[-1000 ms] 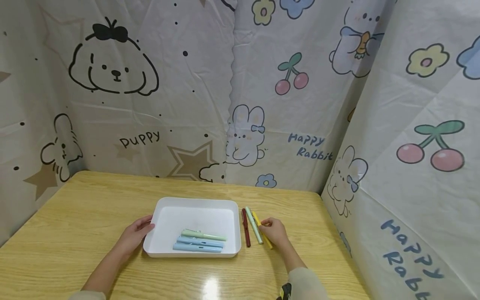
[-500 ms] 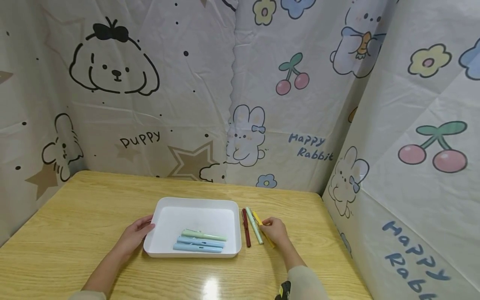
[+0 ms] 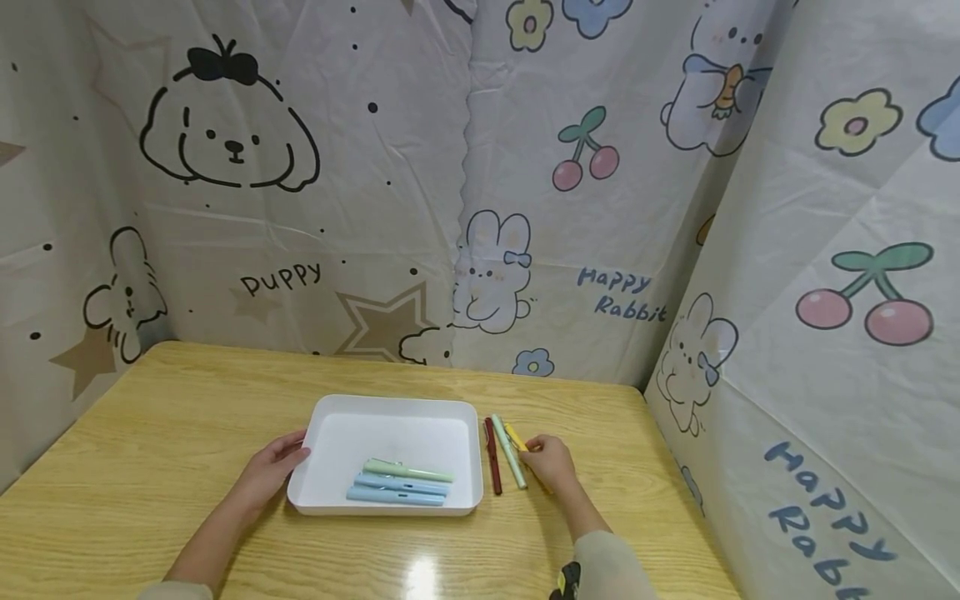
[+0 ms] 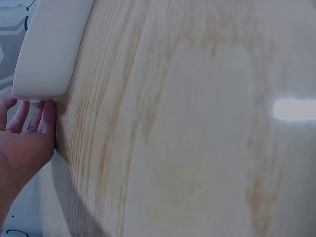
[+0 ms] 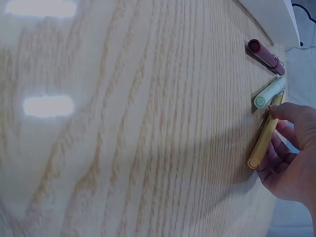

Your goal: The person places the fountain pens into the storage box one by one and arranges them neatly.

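At the white tray's left end, my left hand rests its fingers against the outer wall. The left wrist view shows the fingertips of that hand touching the tray. Beside the tray's right end, my right hand pinches a yellow pen between thumb and fingers. In the right wrist view the yellow pen slants along the hand, its round end visible. Left of it lie a mint green pen and a dark red pen on the table.
Inside the tray, near its front wall, lie a light green pen and two light blue pens. The wooden table meets patterned cloth at the back and sides.
The yellow pen has turned slightly, its near end shifting right and now mostly hidden by my right hand. My left hand and the tray have stayed put.
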The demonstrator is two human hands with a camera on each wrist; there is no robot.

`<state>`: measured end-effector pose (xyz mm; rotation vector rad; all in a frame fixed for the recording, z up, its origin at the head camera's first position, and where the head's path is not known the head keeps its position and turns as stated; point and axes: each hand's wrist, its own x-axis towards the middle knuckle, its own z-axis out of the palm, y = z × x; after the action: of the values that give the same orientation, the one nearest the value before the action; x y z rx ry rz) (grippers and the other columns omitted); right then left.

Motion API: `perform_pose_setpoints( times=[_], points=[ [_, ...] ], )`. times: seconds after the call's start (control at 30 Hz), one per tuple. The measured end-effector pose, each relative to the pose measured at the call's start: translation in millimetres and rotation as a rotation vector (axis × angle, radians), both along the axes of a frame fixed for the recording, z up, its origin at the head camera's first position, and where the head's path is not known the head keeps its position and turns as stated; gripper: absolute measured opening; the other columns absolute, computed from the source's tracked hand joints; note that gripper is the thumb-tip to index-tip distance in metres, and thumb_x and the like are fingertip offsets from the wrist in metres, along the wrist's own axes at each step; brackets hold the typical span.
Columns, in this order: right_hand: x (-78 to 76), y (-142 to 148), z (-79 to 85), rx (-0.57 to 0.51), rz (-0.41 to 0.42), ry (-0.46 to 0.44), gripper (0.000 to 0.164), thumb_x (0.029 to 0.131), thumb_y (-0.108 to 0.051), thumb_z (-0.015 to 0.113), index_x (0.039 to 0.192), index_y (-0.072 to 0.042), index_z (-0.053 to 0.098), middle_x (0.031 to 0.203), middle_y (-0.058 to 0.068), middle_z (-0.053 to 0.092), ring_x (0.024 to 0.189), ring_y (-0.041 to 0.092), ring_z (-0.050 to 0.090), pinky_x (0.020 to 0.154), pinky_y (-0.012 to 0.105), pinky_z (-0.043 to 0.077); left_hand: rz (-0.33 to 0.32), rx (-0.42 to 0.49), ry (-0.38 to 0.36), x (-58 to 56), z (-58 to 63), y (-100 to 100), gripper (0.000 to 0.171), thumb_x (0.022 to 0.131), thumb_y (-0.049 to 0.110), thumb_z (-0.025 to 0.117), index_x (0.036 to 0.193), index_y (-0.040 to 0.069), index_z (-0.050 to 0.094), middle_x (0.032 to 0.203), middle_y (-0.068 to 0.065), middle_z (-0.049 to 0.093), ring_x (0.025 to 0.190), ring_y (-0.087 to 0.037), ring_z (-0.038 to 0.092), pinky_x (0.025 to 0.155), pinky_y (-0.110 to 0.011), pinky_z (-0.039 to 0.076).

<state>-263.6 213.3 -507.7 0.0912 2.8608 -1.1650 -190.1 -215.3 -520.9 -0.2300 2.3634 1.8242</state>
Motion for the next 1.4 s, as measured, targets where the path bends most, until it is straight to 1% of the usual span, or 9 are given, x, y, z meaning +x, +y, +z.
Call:
perform_pose_setpoints(
  times=[0.13,0.27,0.4,0.63,0.93,1.07,1.13,1.27,1.4],
  points=[
    [0.2,1.6,1.4,0.010,0.004,0.006,0.025,0.079,-0.015,0.069,0.098,0.002,0.066,0.086,0.010,0.066,0.075,0.018,0.058,0.063,0.027,0.047,0.006,0.000,0.002,-0.3,-0.6,0.7,0.058,0.100,0.029,0.043,0.145,-0.002,0.025,0.146,-0.028,0.031,0.134,-0.037,0.032,0.110,-0.045,0.033],
    [1.2,3.2,6.0,0.021,0.016,0.021,0.024,0.079,-0.013,0.068,0.098,0.002,0.066,0.085,0.011,0.065,0.074,0.017,0.058,0.061,0.026,0.046,0.014,0.002,-0.004,-1.0,-0.8,1.2,0.057,0.100,0.027,0.043,0.145,-0.002,0.025,0.146,-0.027,0.032,0.134,-0.036,0.033,0.110,-0.043,0.033],
    [1.1,4.9,10.7,0.037,0.029,0.036,0.024,0.080,-0.012,0.068,0.099,0.002,0.066,0.083,0.010,0.065,0.072,0.016,0.056,0.060,0.025,0.045,0.013,0.006,-0.006,-0.7,-0.2,1.3,0.057,0.100,0.028,0.044,0.145,-0.002,0.025,0.146,-0.028,0.031,0.134,-0.037,0.032,0.110,-0.044,0.034],
    [-0.4,5.8,16.3,0.000,0.077,0.055,0.023,0.081,-0.010,0.068,0.100,0.003,0.066,0.073,0.006,0.057,0.063,0.013,0.048,0.054,0.022,0.040,0.016,0.004,-0.010,-0.2,-1.7,0.7,0.057,0.100,0.028,0.043,0.145,-0.002,0.025,0.145,-0.028,0.032,0.134,-0.037,0.034,0.109,-0.045,0.035],
    [-3.4,1.9,19.8,0.029,0.106,0.054,0.021,0.082,-0.014,0.069,0.099,-0.002,0.068,0.076,0.005,0.057,0.068,0.015,0.048,0.057,0.023,0.041,0.017,0.009,-0.016,1.3,-2.5,0.7,0.057,0.099,0.028,0.044,0.145,-0.001,0.025,0.146,-0.028,0.032,0.134,-0.037,0.033,0.110,-0.047,0.033],
    [-3.7,-2.3,24.9,0.043,0.129,0.054,0.019,0.083,-0.015,0.068,0.099,-0.004,0.068,0.079,0.005,0.056,0.071,0.016,0.048,0.059,0.024,0.040,0.016,0.015,-0.016,2.0,-1.8,0.9,0.058,0.099,0.028,0.044,0.145,-0.001,0.025,0.146,-0.028,0.031,0.135,-0.038,0.032,0.111,-0.048,0.031],
    [-3.2,-5.5,28.7,0.055,0.146,0.062,0.019,0.084,-0.015,0.068,0.100,-0.005,0.068,0.080,0.004,0.056,0.071,0.015,0.047,0.059,0.024,0.039,0.013,0.013,-0.015,2.0,-1.2,0.9,0.057,0.099,0.028,0.044,0.145,-0.001,0.025,0.146,-0.028,0.031,0.135,-0.038,0.032,0.111,-0.047,0.032],
    [-1.9,-13.2,36.9,0.057,0.191,0.088,0.020,0.083,-0.015,0.068,0.100,-0.003,0.068,0.079,0.006,0.057,0.069,0.015,0.047,0.056,0.024,0.039,0.007,-0.004,-0.007,1.3,-0.7,0.5,0.058,0.100,0.029,0.044,0.145,-0.001,0.025,0.145,-0.027,0.033,0.133,-0.036,0.034,0.109,-0.041,0.036],
    [-2.4,-20.1,41.8,0.059,0.227,0.103,0.021,0.083,-0.014,0.069,0.100,-0.002,0.068,0.078,0.006,0.058,0.065,0.013,0.046,0.052,0.022,0.038,0.000,-0.010,0.005,1.0,-0.6,0.6,0.059,0.100,0.031,0.044,0.145,-0.002,0.025,0.144,-0.028,0.034,0.133,-0.036,0.035,0.108,-0.041,0.038]
  ],
)
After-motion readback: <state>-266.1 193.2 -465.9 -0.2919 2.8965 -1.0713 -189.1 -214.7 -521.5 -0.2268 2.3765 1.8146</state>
